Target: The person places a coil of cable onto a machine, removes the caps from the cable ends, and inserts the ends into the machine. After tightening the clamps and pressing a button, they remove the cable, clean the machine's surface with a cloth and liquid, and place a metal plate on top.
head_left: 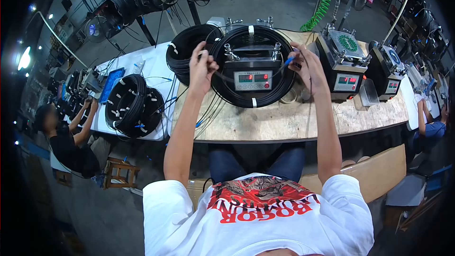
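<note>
A large coil of black cable [286, 85], tied with white tape, leans upright around a machine with a red digital display [253, 80]. At the coil's left side my left hand [203, 68] is closed in a pinch on a thin piece of the black cable. My right hand [307, 68], at the coil's right edge, pinches a cable end with a blue connector [288, 60]. A loop of cable runs along the back of that hand. Both hands are raised above the wooden table, and their fingertips are partly hidden.
More black coils [182, 52] stand left of the machine, with others [128, 104] on the white table. Two similar machines [343, 66] stand to the right, beside a clear plastic bin [368, 94]. A tape roll [289, 96] lies by the coil. People sit at both sides.
</note>
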### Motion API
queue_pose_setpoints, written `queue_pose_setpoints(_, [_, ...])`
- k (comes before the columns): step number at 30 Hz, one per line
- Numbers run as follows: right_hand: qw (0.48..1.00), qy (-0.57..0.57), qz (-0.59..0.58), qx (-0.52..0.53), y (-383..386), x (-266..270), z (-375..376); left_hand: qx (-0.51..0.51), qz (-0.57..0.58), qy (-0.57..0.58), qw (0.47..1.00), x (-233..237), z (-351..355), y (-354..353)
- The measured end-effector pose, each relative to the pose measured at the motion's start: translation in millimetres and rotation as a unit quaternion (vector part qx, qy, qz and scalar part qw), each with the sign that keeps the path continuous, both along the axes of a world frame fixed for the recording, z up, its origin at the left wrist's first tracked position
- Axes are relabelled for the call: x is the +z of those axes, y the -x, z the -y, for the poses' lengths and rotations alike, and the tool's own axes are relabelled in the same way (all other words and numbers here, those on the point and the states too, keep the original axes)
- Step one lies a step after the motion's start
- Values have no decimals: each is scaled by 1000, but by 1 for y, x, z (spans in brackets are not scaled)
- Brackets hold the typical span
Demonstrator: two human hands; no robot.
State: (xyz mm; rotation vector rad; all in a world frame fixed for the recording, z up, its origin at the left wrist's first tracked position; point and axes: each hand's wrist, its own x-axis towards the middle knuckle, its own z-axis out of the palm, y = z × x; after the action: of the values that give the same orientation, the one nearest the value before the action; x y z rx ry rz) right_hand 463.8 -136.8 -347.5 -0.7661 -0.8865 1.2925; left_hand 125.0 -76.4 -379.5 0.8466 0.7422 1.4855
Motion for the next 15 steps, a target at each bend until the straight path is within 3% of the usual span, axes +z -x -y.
queue_pose_setpoints(3, [993, -34, 99, 60, -46, -8, -6, 18, -75, -5, 997, 6, -5, 18])
queue_pose_setpoints(7, [956, -18, 289, -42, -64, 3, -11, 30, -252, -4, 967, -4, -7, 45])
queue_pose_setpoints(8, [955, -3, 286, -77, -64, 2, -14, 24, -291, -6, 956, -11, -8, 49])
queue_pose_setpoints(11, [874, -90, 435, -196, -82, -39, -51, 41, -351, -38, 935, -30, -6, 50])
queue_pose_setpoints(15, [851, -98, 461, -231, -75, -68, -59, 132, -412, -113, 895, -71, -22, 48])
